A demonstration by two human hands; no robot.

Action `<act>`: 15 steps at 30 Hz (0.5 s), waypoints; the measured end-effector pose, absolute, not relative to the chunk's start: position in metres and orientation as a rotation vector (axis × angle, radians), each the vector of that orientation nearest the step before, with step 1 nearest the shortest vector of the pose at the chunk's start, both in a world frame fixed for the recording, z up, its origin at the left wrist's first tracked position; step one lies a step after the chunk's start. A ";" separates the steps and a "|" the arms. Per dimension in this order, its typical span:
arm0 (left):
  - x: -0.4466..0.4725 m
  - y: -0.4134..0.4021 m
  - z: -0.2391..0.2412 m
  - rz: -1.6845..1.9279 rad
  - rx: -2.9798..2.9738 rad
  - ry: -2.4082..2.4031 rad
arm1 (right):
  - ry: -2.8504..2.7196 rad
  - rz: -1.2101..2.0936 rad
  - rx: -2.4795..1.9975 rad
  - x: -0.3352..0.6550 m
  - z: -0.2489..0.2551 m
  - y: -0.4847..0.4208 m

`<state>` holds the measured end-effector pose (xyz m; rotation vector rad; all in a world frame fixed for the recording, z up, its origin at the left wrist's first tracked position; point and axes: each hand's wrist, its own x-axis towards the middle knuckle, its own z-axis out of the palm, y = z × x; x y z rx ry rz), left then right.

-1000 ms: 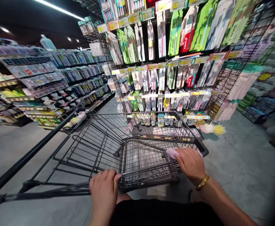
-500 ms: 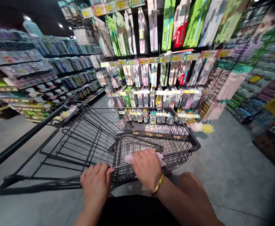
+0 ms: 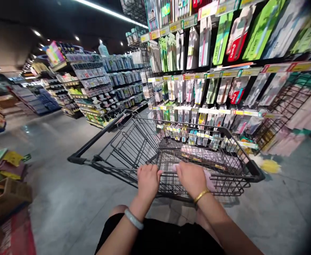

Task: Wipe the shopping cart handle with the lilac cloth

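A black wire shopping cart stands in front of me on a grey shop floor. My left hand is curled over the cart's near rim, fingers wrapped round the wire; a pale bangle sits on that wrist. My right hand rests on the same rim a little to the right, fingers closed over a pink soft item that shows beside and beyond the knuckles. A gold bracelet is on the right wrist. Packaged goods lie in the far part of the basket.
A wire rack of hanging toothbrush packs rises right behind the cart. Shelves of goods line the aisle at left. Boxes and stacked items sit at my near left. A yellow thing lies on the floor at right.
The view has swung left, so the cart now sits right of centre and more aisle shows. My right hand slid along the rim toward my left hand.
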<state>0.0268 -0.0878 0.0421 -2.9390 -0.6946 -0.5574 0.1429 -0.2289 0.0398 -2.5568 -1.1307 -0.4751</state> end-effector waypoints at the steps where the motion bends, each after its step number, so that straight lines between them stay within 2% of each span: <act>1: 0.028 -0.093 0.042 -0.562 -2.955 -0.687 | -1.138 -0.479 -2.539 0.136 0.042 -0.225; 6: 0.019 -0.092 0.054 -0.581 -3.194 -0.445 | -1.240 -0.501 -2.461 0.135 0.041 -0.246; 10: -0.011 -0.050 0.081 -0.668 -3.166 -0.354 | -1.058 -0.454 -2.649 0.159 0.038 -0.290; 15: -0.036 -0.012 0.087 -0.418 -2.921 -0.351 | -0.859 -0.249 -2.752 0.119 0.055 -0.254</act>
